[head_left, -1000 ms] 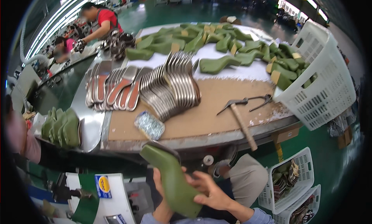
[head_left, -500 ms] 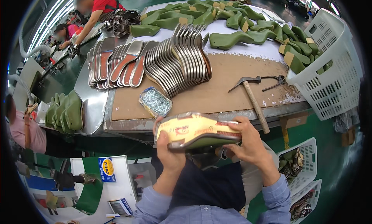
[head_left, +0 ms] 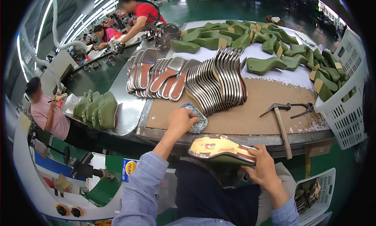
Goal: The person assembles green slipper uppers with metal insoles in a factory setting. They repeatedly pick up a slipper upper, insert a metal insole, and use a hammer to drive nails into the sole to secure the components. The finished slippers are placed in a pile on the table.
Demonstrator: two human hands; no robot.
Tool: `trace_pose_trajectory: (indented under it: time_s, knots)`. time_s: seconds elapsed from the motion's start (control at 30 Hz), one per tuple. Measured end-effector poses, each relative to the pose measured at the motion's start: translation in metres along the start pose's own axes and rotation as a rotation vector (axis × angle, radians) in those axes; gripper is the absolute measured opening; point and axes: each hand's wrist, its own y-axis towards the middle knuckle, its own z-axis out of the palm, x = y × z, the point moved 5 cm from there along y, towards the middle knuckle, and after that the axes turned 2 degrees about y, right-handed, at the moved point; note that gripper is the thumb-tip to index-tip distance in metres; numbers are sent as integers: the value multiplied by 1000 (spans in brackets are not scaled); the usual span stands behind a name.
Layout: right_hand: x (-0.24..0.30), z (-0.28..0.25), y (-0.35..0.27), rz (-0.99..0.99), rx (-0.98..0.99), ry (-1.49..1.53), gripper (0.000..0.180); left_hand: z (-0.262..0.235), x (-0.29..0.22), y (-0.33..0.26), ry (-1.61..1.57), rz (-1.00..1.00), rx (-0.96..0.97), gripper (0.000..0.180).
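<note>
My right hand (head_left: 264,165) grips the heel end of a green shoe last (head_left: 225,159), tilted sole up above my lap. On its sole lies a pale yellow insole board (head_left: 219,146) with red print and brown patches. My left hand (head_left: 181,122) is at an open plastic packet of small silver nails (head_left: 197,122) near the bench's front edge. Its fingers are bent together over the packet, and the fingertips are partly hidden. Right of the packet rest a wooden-handled hammer (head_left: 281,128) and dark pincers (head_left: 302,109).
A row of metal-edged sole-shaped plates (head_left: 219,83) stands behind the packet, with flat brown-and-silver ones (head_left: 166,79) beside it. Green lasts (head_left: 266,64) cover the back of the bench; more stand at left (head_left: 96,110). A white basket (head_left: 344,116) leans at right. Several people work at far left.
My left hand has let go of the last and moved forward to the nail packet. My right hand keeps hold of the last, now slightly lower. The view has shifted left.
</note>
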Motion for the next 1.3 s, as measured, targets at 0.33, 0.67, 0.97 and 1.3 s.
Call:
trace_pose_trajectory:
  time_s: [0.33, 0.67, 0.97, 1.3]
  knots:
    - [1, -2, -2, 28, 3, 2, 68, -2, 15, 1, -590, 64, -68, 21]
    - [-7, -12, -6, 100, 104, 13, 64, 10, -169, -88, -474, 474, 160, 23]
    - [-112, -76, -1, 343, -54, -589, 47, 31, -191, -81, -241, 349, 294, 13]
    - [-80, -102, -25, 293, -385, -10, 47, 31, -189, -81, -227, 372, 270, 12]
